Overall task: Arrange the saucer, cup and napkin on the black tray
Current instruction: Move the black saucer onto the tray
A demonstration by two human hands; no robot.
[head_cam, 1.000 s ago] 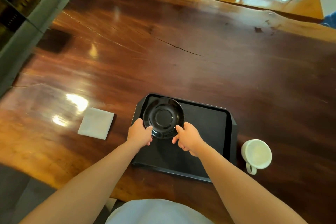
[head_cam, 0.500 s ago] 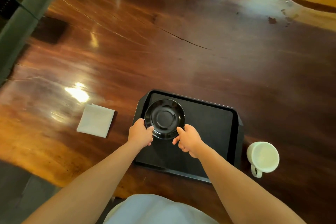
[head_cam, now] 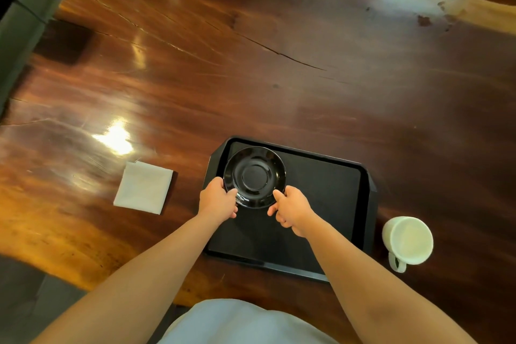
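Observation:
A glossy black saucer [head_cam: 254,176] sits over the far left part of the black tray [head_cam: 329,198]. My left hand [head_cam: 216,200] pinches the saucer's near left rim and my right hand [head_cam: 291,208] pinches its near right rim. Whether the saucer rests on the tray or hangs just above it I cannot tell. A folded white napkin [head_cam: 143,188] lies flat on the wood to the left of the tray. A white cup [head_cam: 407,240] stands on the table just right of the tray, its handle pointing toward me.
The dark polished wooden table [head_cam: 279,78] stretches far beyond the tray, with a long crack across its middle. Its near edge runs close to my body. A grey beam [head_cam: 33,8] borders the far left.
The view has tilted downward, so everything sits a little higher in the picture. Both hands keep their hold on the saucer, which stays at the tray's far left.

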